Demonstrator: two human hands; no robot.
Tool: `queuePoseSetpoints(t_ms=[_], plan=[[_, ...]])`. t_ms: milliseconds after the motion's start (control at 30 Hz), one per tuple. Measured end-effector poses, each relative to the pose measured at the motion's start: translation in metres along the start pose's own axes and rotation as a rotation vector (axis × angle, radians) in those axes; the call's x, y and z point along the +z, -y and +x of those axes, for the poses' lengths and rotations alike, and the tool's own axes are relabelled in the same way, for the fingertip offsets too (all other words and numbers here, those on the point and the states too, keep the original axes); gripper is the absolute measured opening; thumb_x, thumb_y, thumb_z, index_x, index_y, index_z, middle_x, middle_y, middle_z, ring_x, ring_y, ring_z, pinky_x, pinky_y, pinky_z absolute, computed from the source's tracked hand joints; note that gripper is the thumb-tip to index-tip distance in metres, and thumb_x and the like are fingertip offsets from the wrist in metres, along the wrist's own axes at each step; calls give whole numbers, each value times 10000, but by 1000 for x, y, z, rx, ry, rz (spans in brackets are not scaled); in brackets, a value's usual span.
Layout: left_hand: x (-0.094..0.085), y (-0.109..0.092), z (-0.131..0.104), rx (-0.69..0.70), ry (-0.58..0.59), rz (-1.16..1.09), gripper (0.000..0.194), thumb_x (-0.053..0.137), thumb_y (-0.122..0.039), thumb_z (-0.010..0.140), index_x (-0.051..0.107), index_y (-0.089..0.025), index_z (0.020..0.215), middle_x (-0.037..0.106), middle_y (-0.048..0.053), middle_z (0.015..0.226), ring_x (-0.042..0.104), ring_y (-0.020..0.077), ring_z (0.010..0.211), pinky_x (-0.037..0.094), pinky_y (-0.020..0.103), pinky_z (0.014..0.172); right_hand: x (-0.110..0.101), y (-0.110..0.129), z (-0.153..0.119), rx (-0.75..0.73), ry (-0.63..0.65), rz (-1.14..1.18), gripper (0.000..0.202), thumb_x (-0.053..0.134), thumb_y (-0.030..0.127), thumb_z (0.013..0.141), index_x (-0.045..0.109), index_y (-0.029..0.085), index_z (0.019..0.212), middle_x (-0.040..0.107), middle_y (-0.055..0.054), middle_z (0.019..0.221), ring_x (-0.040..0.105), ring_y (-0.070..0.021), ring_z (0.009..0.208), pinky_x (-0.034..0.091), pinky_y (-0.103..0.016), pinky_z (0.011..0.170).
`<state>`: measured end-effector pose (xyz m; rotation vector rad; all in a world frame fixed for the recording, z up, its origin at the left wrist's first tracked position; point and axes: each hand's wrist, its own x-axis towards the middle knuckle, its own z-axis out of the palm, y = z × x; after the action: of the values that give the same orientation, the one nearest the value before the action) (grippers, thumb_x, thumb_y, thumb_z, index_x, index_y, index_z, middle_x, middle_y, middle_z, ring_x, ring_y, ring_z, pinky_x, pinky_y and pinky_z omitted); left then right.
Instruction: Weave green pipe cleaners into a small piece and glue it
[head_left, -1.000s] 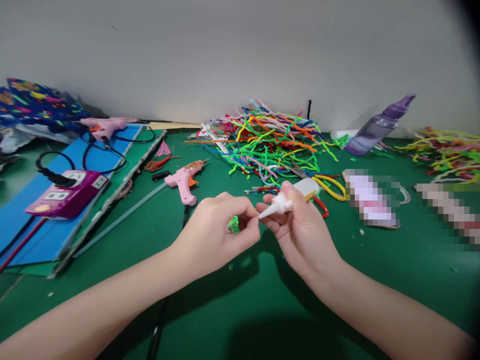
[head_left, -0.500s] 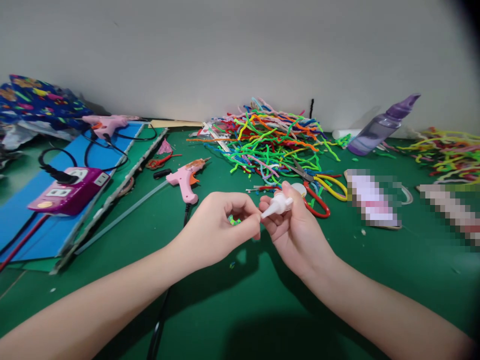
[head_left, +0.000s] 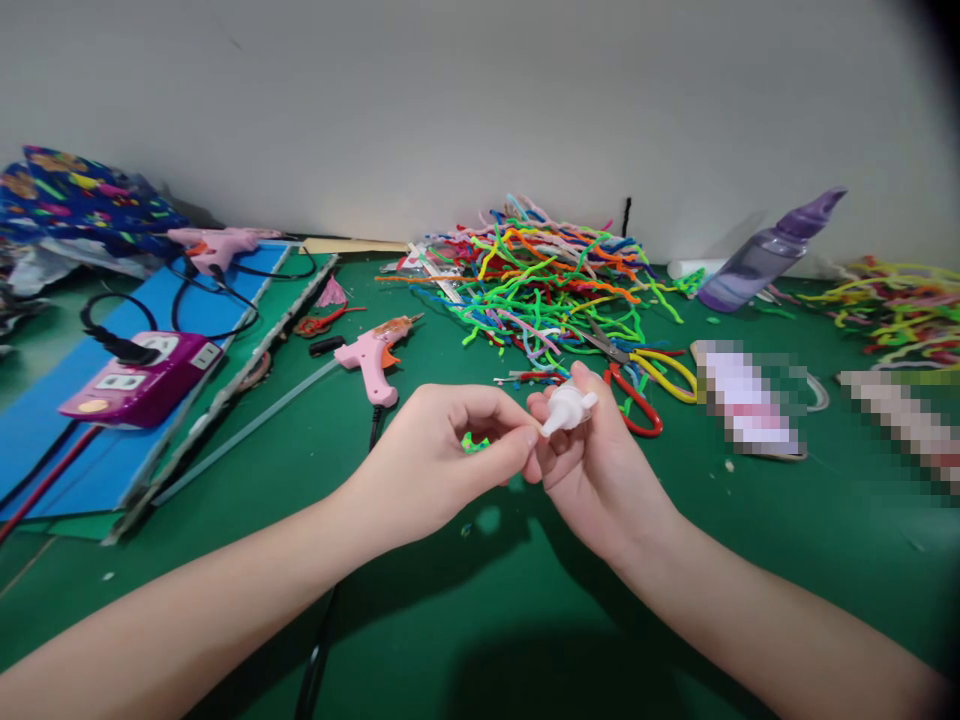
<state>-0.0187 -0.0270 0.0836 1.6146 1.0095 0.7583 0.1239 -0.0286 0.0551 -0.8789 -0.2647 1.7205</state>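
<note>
1. Left hand [head_left: 442, 455] comes in from near left, forearm low over the green table [head_left: 525, 620], fingers curled, thumb and forefinger pinching a small green piece [head_left: 472, 442].
2. Right hand [head_left: 600, 465] comes in from near right, palm turned left, fingers wrapped round a white glue bottle [head_left: 568, 408], thumb on top.
3. Both hands meet at centre, above the table, fingertips touching or nearly so.
4. Bottle's long axis runs roughly left-right; nozzle points left and a bit down, tip right at the left thumb and the green piece.
5. Green piece mostly hidden inside the left fingers; shape and direction can't be told.
6. Bottle body hidden by the right fingers; only nozzle and collar show.
7. Far of the hands: pile of pipe cleaners [head_left: 547, 275], scissors [head_left: 637, 385] at its near right edge.
8. Pink glue gun [head_left: 371, 355] lies just far-left of the left hand; its cord runs under the left forearm.
9. Power strip [head_left: 142, 385] far left on a blue board [head_left: 75, 450].
10. Purple bottle [head_left: 765, 255] far right, tilted; two items on the right are blurred out.
</note>
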Motion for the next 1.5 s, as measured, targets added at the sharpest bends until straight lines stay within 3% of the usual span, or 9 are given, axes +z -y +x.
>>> queuePoseSetpoints(t_ms=[333,633,767,1167,1500], plan=[[0,0,1,-22,-20,-58,140,597,-239,804,677,-165,716,682,-6,652,541,83,537,434,191,520,0,4,1,-46,8,-17,281,658,456,759,578,192,705,678,2,636,600,-113,472,517,-211,435],[2,9,2,-160,71,-546,102,650,-209,788,706,-170,713,697,-6,662,538,46,528,428,159,530,5,8,-4,-122,33,-44,287,662,463,752,619,184,701,680,8,643,636,-110,527,532,-200,487],[4,9,4,-223,90,-663,95,674,-202,765,707,-162,685,689,-2,643,518,45,510,421,164,510,5,9,-5,-164,64,-49,278,670,460,747,625,188,709,679,12,662,658,-111,578,548,-199,538],[4,16,9,-237,116,-720,137,649,-192,779,659,-138,654,653,-9,597,546,58,538,422,183,544,3,5,-1,-208,62,-61,245,663,433,749,601,196,732,683,15,662,666,-112,572,534,-181,505],[4,19,12,-309,81,-710,194,612,-174,758,549,-141,577,519,-45,486,427,46,481,312,178,493,2,2,2,-281,32,-154,267,697,403,719,554,186,778,690,2,684,687,-148,614,572,-243,579]])
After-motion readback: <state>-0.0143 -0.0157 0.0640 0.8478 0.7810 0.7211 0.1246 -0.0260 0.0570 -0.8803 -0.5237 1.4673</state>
